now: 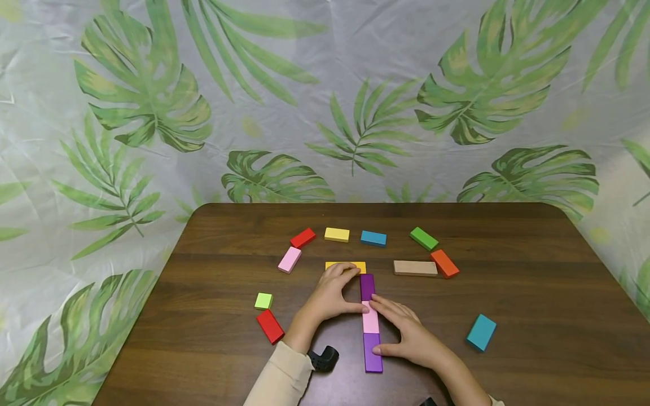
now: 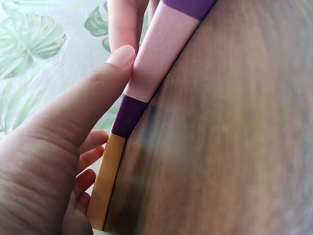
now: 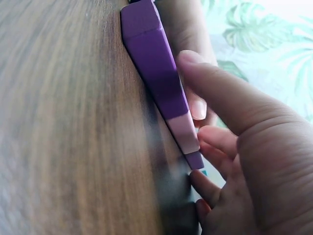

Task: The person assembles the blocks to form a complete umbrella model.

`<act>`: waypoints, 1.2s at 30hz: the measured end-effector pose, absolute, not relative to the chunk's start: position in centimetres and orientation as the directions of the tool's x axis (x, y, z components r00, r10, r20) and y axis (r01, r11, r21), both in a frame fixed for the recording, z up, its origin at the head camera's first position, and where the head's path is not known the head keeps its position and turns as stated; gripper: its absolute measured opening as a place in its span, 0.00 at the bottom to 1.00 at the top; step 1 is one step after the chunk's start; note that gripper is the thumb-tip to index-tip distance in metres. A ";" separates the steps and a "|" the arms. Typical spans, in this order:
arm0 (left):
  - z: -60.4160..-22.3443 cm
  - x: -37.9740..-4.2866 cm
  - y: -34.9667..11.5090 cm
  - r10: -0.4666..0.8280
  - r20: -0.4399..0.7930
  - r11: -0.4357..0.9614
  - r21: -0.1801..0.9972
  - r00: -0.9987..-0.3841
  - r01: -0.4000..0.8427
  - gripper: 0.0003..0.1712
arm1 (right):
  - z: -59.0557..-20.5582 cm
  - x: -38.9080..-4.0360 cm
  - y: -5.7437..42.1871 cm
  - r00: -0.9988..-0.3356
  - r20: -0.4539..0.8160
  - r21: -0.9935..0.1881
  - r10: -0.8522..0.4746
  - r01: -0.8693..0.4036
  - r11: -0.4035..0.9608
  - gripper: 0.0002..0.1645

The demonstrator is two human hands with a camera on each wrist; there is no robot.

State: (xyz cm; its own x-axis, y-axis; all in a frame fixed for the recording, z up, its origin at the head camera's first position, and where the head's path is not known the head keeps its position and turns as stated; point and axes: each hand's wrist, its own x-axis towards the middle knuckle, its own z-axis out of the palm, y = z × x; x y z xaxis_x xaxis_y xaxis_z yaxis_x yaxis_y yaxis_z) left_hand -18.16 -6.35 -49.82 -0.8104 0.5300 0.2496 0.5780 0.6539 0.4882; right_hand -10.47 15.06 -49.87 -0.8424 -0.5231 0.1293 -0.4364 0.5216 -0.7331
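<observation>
Three blocks lie end to end in a line on the table: a dark purple block, a pink block and a purple block nearest me. A yellow-orange block lies crosswise at the line's far end, partly covered by my left hand. That hand's fingers reach over the yellow-orange block, and its thumb touches the pink block's left side. My right hand is on the line's right side, its fingertips by the joint of the dark purple and pink blocks and its thumb at the purple block.
Loose blocks form an arc around the line, including a red block, a lime block, a yellow block, a blue block, a tan block and a teal block. A leaf-patterned cloth hangs behind the table.
</observation>
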 end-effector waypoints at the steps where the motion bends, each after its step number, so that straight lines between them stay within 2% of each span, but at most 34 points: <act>1: -49.8 -18.2 -6.4 0.530 0.249 0.654 0.488 -0.810 0.578 0.47 | -49.9 -10.5 15.1 -0.845 0.135 -0.735 -0.518 -0.436 0.520 0.48; 17: -49.9 -18.1 -6.4 0.522 0.236 0.651 0.510 -0.819 0.562 0.46 | -48.3 -10.8 15.2 -0.903 0.151 -0.811 -0.402 -0.346 0.472 0.44; 29: -50.1 -18.1 -6.6 0.515 0.232 0.651 0.520 -0.825 0.553 0.46 | -46.3 -12.6 16.8 -0.911 0.291 -0.772 -0.292 -0.404 0.491 0.43; 36: -50.1 -18.1 -6.5 0.518 0.237 0.651 0.515 -0.822 0.559 0.46 | -46.4 -14.0 18.3 -0.927 0.290 -0.765 -0.237 -0.373 0.525 0.41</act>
